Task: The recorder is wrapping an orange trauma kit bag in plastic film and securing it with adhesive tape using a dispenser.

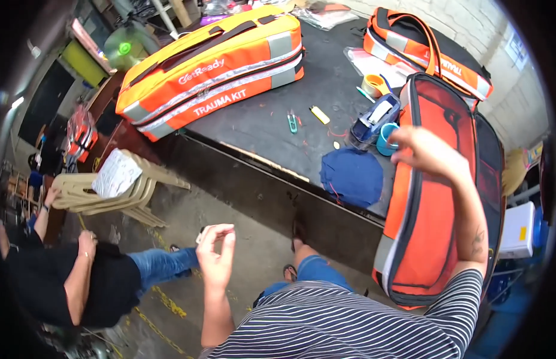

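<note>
My right hand [426, 151] is raised over the left edge of a red-orange bag [430, 209] lying opened on the table. Its fingers are bent and apart, with nothing visible in them, right by a teal cup [387, 140]. My left hand [217, 257] is held up in front of the table, thumb and forefinger pinched together. A small dark spot shows beside its fingers, too small to name. Left of the bag lie a round piece of navy cloth [353, 178], a dark blue object with a white label [375, 121], green thread snips [292, 122] and a yellow lighter [319, 115].
A closed orange bag with a yellow top [212, 72] fills the table's far left. Another orange bag [427, 51] stands at the far right, near a tape roll [373, 84]. On the left are stacked beige chairs [104, 191], a fan [127, 49] and a person in black [80, 275].
</note>
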Action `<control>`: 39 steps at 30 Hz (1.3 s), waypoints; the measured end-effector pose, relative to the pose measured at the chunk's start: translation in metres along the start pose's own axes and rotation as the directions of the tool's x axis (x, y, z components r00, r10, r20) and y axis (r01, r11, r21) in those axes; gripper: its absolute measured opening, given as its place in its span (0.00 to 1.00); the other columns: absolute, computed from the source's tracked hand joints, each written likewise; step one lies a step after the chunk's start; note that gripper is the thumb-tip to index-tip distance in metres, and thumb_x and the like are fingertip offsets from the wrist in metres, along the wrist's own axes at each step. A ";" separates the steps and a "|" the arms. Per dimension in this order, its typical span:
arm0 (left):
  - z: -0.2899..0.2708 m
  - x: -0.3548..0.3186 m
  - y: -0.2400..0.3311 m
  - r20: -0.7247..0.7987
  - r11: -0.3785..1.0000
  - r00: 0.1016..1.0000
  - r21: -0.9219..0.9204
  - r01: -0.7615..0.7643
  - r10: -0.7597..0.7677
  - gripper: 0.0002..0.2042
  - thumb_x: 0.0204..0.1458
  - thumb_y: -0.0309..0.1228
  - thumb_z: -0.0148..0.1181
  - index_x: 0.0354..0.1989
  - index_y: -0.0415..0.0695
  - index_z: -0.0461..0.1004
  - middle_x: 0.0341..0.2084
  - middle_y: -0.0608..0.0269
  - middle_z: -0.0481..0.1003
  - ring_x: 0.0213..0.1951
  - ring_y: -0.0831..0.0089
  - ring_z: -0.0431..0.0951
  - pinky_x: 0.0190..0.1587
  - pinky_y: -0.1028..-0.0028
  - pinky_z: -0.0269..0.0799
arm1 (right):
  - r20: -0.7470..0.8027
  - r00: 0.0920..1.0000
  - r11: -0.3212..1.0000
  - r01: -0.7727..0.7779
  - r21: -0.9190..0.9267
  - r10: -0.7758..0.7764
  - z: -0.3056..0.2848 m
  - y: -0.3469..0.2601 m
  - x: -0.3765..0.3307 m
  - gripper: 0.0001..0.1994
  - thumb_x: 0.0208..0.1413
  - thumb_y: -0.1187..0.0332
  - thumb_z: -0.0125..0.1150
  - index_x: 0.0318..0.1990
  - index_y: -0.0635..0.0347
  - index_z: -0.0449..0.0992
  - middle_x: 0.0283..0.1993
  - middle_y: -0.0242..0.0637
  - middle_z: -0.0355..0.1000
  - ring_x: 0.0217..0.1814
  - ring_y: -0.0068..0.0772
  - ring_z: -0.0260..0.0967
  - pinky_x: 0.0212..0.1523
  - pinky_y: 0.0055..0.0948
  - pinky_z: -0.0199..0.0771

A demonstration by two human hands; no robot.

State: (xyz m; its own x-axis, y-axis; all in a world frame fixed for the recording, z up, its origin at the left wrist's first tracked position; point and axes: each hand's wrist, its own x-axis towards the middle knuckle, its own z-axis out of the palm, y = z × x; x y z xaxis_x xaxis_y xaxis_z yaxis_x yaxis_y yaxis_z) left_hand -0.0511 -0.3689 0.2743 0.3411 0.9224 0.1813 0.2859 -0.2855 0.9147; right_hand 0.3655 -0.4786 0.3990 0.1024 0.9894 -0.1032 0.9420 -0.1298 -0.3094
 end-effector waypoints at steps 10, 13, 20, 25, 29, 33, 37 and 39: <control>0.018 0.221 -0.029 0.076 0.994 0.996 0.088 -0.063 0.057 0.06 0.47 0.19 0.57 0.35 0.35 0.74 0.29 0.60 0.73 0.32 0.74 0.73 0.39 0.75 0.70 | -0.375 0.865 0.933 -0.247 0.260 0.334 -0.050 0.190 0.230 0.09 0.49 0.68 0.60 0.27 0.67 0.74 0.22 0.38 0.72 0.23 0.26 0.70 0.26 0.29 0.70; 0.032 0.281 -0.034 0.129 0.995 0.990 0.076 -0.068 0.057 0.05 0.48 0.18 0.55 0.34 0.34 0.73 0.29 0.62 0.72 0.31 0.76 0.72 0.38 0.77 0.68 | -0.386 0.734 0.826 -0.447 0.343 0.558 -0.015 0.278 0.299 0.07 0.46 0.70 0.59 0.23 0.64 0.74 0.17 0.35 0.71 0.18 0.25 0.70 0.20 0.26 0.71; 0.109 0.393 -0.046 0.298 0.981 0.954 -0.172 0.090 -0.035 0.04 0.52 0.22 0.57 0.35 0.36 0.75 0.32 0.62 0.73 0.36 0.77 0.74 0.42 0.78 0.69 | -0.319 0.654 0.630 -0.753 -0.190 0.685 0.071 0.278 0.413 0.19 0.51 0.65 0.55 0.52 0.43 0.74 0.62 0.45 0.58 0.60 0.47 0.62 0.56 0.54 0.59; 0.265 0.461 -0.009 0.699 0.915 0.695 -0.372 0.157 0.165 0.05 0.56 0.22 0.54 0.39 0.35 0.72 0.35 0.62 0.75 0.39 0.77 0.76 0.45 0.77 0.70 | -0.340 0.529 0.541 -0.838 -0.066 0.778 0.090 0.382 0.370 0.15 0.46 0.75 0.53 0.44 0.57 0.77 0.43 0.51 0.74 0.46 0.52 0.73 0.46 0.48 0.72; 0.377 0.476 0.028 0.659 0.873 0.647 -0.488 -0.021 0.384 0.04 0.54 0.22 0.54 0.37 0.37 0.73 0.29 0.66 0.73 0.32 0.82 0.73 0.36 0.81 0.68 | -0.348 0.518 0.609 -0.755 0.242 0.781 0.030 0.383 0.360 0.10 0.31 0.73 0.67 0.27 0.62 0.79 0.29 0.51 0.75 0.35 0.48 0.76 0.39 0.39 0.75; 0.498 0.489 0.029 0.531 0.858 0.743 -0.502 -0.110 0.407 0.04 0.51 0.20 0.53 0.34 0.37 0.73 0.28 0.58 0.73 0.29 0.71 0.75 0.33 0.75 0.70 | -0.355 0.426 0.541 -0.766 0.348 0.832 -0.015 0.388 0.335 0.13 0.28 0.69 0.75 0.16 0.64 0.74 0.22 0.48 0.74 0.30 0.43 0.76 0.35 0.37 0.73; 0.574 0.506 0.018 0.455 0.833 0.721 -0.453 -0.318 0.523 0.08 0.44 0.17 0.51 0.34 0.38 0.73 0.29 0.52 0.73 0.32 0.58 0.76 0.36 0.66 0.72 | -0.256 0.442 0.510 -0.716 0.477 0.860 -0.017 0.382 0.320 0.15 0.34 0.67 0.75 0.15 0.64 0.71 0.20 0.44 0.73 0.26 0.34 0.74 0.32 0.33 0.72; 0.593 0.507 0.012 0.434 0.803 0.677 -0.375 -0.464 0.594 0.09 0.43 0.17 0.51 0.33 0.38 0.73 0.29 0.52 0.73 0.35 0.55 0.76 0.38 0.64 0.72 | -0.289 0.435 0.522 -0.718 0.460 0.853 -0.017 0.389 0.310 0.15 0.38 0.67 0.73 0.16 0.65 0.71 0.19 0.42 0.72 0.24 0.30 0.72 0.30 0.31 0.71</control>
State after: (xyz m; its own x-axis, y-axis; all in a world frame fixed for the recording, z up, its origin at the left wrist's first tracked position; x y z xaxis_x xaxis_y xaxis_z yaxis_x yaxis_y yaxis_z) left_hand 0.6561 -0.0585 0.1634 0.7896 0.3422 0.5094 -0.2643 -0.5596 0.7855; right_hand 0.7689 -0.2207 0.2630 0.9403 0.3384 -0.0354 0.2712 -0.8083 -0.5226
